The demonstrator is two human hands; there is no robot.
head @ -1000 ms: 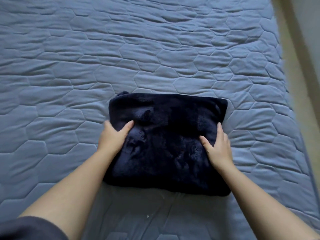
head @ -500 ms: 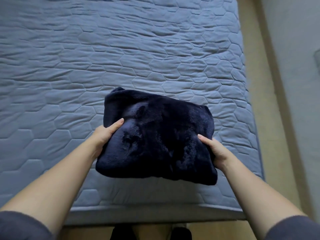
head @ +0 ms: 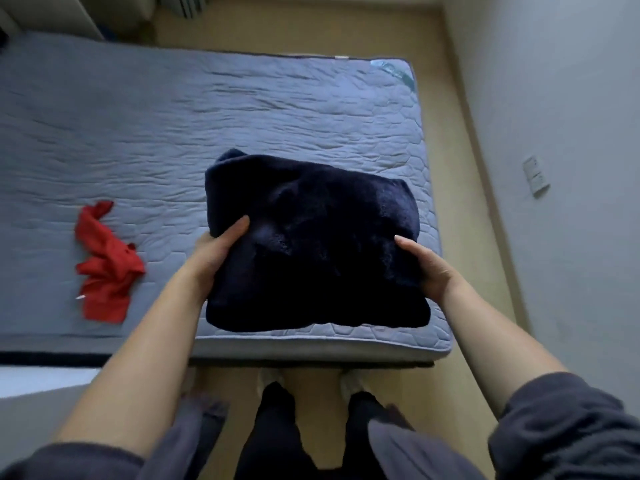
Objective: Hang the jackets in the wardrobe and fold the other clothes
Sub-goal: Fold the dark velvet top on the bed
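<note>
Our left hand [head: 211, 258] and right hand [head: 427, 268] grip the folded navy garment [head: 311, 244] above the mattress [head: 242, 116] near right corner; bare quilt stretches far.

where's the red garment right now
In the head view, the red garment lies crumpled on the mattress, left of the left hand, near the front edge.

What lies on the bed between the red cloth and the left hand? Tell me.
Nothing: the head view shows only bare grey quilt between the red cloth and the left hand, which grips the navy bundle.
</note>
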